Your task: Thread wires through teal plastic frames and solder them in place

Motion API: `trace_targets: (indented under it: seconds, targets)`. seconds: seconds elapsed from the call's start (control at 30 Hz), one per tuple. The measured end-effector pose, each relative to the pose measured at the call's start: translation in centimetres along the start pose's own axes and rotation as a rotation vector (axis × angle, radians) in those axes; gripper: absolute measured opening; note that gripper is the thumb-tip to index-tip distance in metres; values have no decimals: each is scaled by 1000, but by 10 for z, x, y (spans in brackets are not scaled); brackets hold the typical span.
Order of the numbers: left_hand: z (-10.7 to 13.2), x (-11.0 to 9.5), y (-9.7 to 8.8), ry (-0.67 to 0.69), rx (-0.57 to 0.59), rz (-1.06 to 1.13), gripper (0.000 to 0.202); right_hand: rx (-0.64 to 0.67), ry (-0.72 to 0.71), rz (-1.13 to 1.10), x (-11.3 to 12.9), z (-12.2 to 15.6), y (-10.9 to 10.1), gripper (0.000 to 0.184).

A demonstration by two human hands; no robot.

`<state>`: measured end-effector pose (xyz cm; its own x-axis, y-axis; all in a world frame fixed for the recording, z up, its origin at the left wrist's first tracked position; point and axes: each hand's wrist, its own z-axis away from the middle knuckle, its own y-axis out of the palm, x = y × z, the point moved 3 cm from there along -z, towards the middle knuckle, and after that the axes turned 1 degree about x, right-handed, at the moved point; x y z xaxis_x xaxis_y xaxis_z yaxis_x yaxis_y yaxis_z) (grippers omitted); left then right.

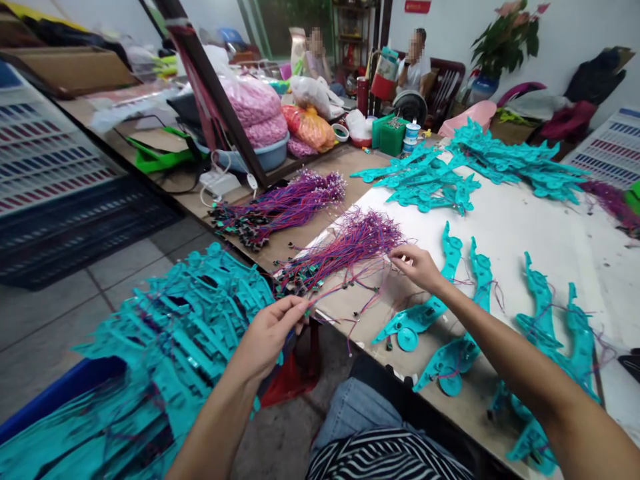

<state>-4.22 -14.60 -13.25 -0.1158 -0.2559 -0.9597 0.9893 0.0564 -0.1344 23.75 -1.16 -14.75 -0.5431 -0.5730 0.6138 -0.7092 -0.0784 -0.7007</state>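
Observation:
My left hand [274,333] is closed in a pinch on the end of a thin red-and-blue wire lead [327,292], off the table's near edge. My right hand [419,268] has thumb and fingertips together at the white-tipped end of a wire bundle [345,243]; whether it grips the same lead I cannot make out. Loose leads with small dark ends lie between the hands. Right of my right hand, several turquoise plastic parts [420,317] rest on the table, with wires on some of them.
A blue bin [65,393] heaped with turquoise parts [190,333] stands at left. A second wire bundle [290,203] lies farther back. More turquoise parts [515,160] are piled at the far side. A dark post [220,93] rises at the table's left edge. Two people sit beyond.

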Motion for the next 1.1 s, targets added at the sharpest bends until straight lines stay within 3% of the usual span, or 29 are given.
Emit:
trace_targets:
  seconds: [0.13,0.3,0.4,0.6,0.67,0.73,0.8,0.87,0.93,1.0,1.1]
  targets:
    - [-9,-8,3,43,1,30,37,0,135,-155,12,-13,-16,20]
    - [-18,2,8,222,102,-511,27,-27,150,-250,29,-34,-27,25]
    - [-18,17,14,245,186,-858,22,13,130,-271,35,-41,-24,24]
    - [-3,25,44,364,424,-1062,17,83,168,-157,36,-43,-10,18]
    - [-3,24,49,418,383,-1087,13,68,198,-242,38,-43,-10,20]
    - [-10,19,49,468,222,-1031,13,8,222,-363,43,-43,-12,23]
    - [-24,11,50,532,20,-870,26,-18,232,-439,49,-45,-15,25]
    - [-43,2,57,589,-91,-700,43,-3,233,-466,55,-48,-17,24]
    - [-65,-5,70,566,-65,-603,45,14,225,-462,59,-51,-19,23]
    - [-85,-8,83,457,4,-551,29,-5,212,-420,57,-53,-24,22]
    - [-99,-13,89,402,-17,-489,24,-18,195,-277,48,-54,-33,21]
